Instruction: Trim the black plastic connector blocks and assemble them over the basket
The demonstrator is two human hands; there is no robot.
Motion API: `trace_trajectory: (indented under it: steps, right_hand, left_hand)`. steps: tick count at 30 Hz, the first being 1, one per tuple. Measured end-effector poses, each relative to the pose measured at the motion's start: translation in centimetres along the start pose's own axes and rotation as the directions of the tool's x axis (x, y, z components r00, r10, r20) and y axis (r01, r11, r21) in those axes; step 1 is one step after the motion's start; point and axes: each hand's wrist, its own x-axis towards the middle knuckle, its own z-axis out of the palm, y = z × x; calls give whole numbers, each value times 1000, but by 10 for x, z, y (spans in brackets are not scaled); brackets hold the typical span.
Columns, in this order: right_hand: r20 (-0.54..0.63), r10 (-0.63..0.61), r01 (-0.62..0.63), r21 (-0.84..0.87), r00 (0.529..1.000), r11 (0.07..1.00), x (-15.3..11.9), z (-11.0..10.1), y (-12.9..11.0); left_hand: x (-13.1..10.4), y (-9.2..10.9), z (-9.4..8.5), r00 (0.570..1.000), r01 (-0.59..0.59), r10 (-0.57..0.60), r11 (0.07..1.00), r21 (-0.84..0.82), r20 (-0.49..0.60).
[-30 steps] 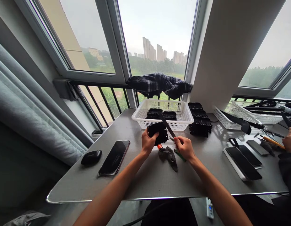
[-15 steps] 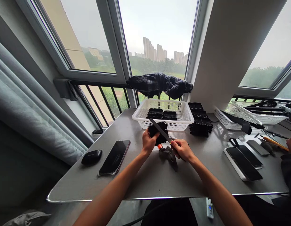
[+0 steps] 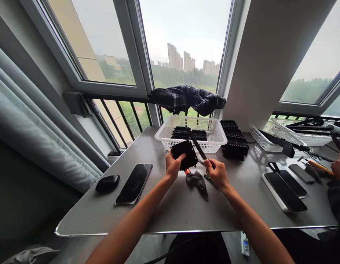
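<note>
My left hand (image 3: 174,165) grips a flat, square black plastic part (image 3: 185,154) with small teeth along its edges, its thumb on the face. A flat file (image 3: 197,146) is in my right hand (image 3: 217,173), its dark blade pointing up and left, just right of the part's edge. On the table below lie a crumpled grey cloth (image 3: 197,183), an orange-tipped item (image 3: 187,171) partly hidden by the part, and a green-handled tool (image 3: 209,179) beside my right hand. Behind, a white basket (image 3: 190,146) holds more black parts (image 3: 181,132).
Stacked black parts (image 3: 234,146) stand right of the basket. A phone (image 3: 134,183) and black case (image 3: 107,183) lie left; further phones (image 3: 285,190) lie right. Beyond are more white baskets (image 3: 266,141) and a co-worker's hand (image 3: 339,167). The table's front edge (image 3: 186,231) is near me.
The file has moved right, off the black part's face, and points more steeply upward. The part is turned slightly, with its face more fully shown. The co-worker's hand has come further into view.
</note>
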Motion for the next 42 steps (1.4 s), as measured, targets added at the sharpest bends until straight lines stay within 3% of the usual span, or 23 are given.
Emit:
trace_trajectory:
  steps: [4, 7, 11, 16, 19, 23, 28, 35, 38, 42]
  right_hand:
    - [0, 14, -14, 90, 1000, 996, 2, -1, 0]
    - [54, 18, -27, 152, 998, 988, 4, 1, 0]
    - [122, 42, -78, 305, 992, 949, 3, 5, -1]
    - [178, 132, -203, 480, 975, 853, 0, 5, -6]
    - [109, 172, -204, 532, 979, 822, 2, 4, -7]
    - [18, 207, -184, 539, 978, 822, 6, -1, -5]
    - [-86, 171, -108, 489, 982, 865, 9, -7, 0]
    - [-160, 139, -61, 413, 977, 909, 12, -10, 6]
    - [-186, 137, -53, 396, 973, 917, 12, -11, 10]
    - [-277, 102, -4, 333, 956, 943, 13, -15, 14]
  left_hand:
    - [-4, 7, 3, 997, 57, -66, 978, -201, -39]
    - [-9, 13, 7, 992, 128, -123, 944, -304, 36]
    - [-15, 15, 10, 975, 212, -181, 929, -303, 129]
    - [-13, 9, 9, 968, 247, -224, 930, -272, 114]
    - [-9, 5, 6, 975, 215, -199, 953, -212, 95]
    - [-7, 3, 4, 964, 220, -199, 969, -113, 175]
    - [-7, 7, 2, 917, 268, -253, 963, -7, 307]
    - [-10, 15, 2, 833, 340, -274, 939, -54, 481]
    - [-12, 13, 4, 843, 344, -249, 931, -124, 476]
    - [-10, 7, 5, 894, 306, -207, 930, -203, 398]
